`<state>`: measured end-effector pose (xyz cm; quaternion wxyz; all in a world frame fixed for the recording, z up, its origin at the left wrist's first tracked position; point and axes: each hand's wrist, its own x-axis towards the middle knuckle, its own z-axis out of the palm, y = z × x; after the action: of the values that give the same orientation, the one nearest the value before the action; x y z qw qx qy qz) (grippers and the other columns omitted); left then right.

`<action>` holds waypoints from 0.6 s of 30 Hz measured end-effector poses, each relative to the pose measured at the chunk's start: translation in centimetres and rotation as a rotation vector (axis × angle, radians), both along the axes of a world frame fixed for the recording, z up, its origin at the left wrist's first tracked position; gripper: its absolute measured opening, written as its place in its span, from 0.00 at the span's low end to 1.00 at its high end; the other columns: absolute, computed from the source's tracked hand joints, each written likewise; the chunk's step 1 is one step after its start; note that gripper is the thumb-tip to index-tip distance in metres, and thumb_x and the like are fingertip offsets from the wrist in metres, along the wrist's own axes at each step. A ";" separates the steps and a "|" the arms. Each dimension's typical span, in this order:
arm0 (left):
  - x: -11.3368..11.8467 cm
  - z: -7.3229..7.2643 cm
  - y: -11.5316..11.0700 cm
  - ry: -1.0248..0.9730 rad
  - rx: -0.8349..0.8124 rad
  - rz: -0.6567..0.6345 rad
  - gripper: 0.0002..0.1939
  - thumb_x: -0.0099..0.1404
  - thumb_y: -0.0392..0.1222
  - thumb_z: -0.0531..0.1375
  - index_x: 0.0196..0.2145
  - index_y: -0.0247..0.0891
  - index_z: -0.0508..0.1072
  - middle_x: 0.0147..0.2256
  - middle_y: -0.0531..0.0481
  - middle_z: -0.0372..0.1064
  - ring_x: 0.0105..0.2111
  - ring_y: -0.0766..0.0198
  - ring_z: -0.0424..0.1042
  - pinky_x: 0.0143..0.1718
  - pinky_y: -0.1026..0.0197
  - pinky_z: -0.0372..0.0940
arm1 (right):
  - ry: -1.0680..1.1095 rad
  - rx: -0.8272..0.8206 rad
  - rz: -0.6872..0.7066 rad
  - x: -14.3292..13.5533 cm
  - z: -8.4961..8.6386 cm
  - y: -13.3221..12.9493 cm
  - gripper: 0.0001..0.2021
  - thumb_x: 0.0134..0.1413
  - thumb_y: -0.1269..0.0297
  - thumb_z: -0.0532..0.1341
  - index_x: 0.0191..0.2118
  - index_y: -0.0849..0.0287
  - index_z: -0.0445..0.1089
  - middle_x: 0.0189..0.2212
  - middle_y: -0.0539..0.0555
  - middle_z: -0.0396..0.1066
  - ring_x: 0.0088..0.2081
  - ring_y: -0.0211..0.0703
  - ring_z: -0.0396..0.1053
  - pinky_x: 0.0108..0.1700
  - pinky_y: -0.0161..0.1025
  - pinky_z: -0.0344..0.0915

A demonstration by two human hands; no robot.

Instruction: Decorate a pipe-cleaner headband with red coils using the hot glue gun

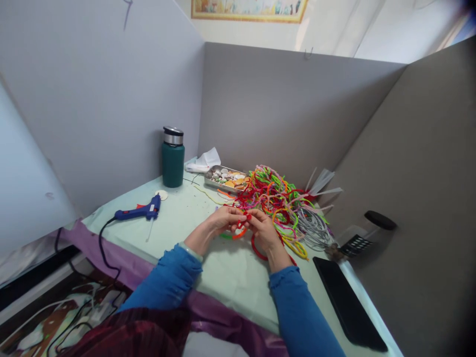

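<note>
Both hands meet over the middle of the table, pinching a red pipe cleaner (241, 224) between them. My left hand (225, 219) has its fingers closed on the bent part of it. Opposite, my right hand (262, 229) grips the same strand with thumb and forefinger. A red loop (256, 250) hangs below the right hand; whether it belongs to the held piece I cannot tell. Just behind the hands lies a tangled heap of coloured pipe cleaners (273, 191). An orange and green curved strand (238, 235) shows beneath the fingers.
A blue glue gun (139, 210) with a black cord lies at left, near a green bottle (173, 161). Behind stands a metal tray (208, 182) of shells or pebbles. Grey wire coils (314, 228), clear sticks (323, 182) and a black slab (347, 302) are at right. Grey partitions (290, 109) enclose the table.
</note>
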<state>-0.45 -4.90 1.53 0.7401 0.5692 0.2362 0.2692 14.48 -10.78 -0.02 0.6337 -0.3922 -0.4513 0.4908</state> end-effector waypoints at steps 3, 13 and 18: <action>-0.1 0.3 -0.1 0.000 0.011 -0.007 0.18 0.45 0.46 0.69 0.26 0.30 0.71 0.23 0.49 0.71 0.13 0.77 0.58 0.14 0.71 0.53 | -0.005 -0.001 0.017 0.1 0.0 0.0 0.10 0.38 0.60 0.69 0.30 0.55 0.72 0.25 0.46 0.70 0.25 0.35 0.65 0.32 0.35 0.64; 0.4 -0.8 0.5 0.028 0.046 0.162 0.17 0.48 0.45 0.67 0.31 0.30 0.71 0.26 0.49 0.72 0.13 0.77 0.58 0.15 0.70 0.56 | -0.342 0.135 -0.180 0.1 0.1 0.3 0.11 0.48 0.55 0.62 0.32 0.57 0.73 0.25 0.49 0.70 0.28 0.38 0.64 0.31 0.35 0.60; 0.4 -1.1 0.7 0.051 0.094 0.165 0.16 0.49 0.47 0.66 0.31 0.30 0.74 0.26 0.48 0.72 0.13 0.76 0.59 0.15 0.69 0.55 | -0.453 0.181 -0.261 0.0 0.1 0.3 0.10 0.49 0.57 0.60 0.33 0.57 0.74 0.30 0.52 0.71 0.32 0.41 0.65 0.33 0.36 0.60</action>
<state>-0.06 -4.20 0.47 0.6816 0.5885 0.2883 0.3256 14.50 -10.48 0.07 0.6070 -0.4886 -0.5693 0.2622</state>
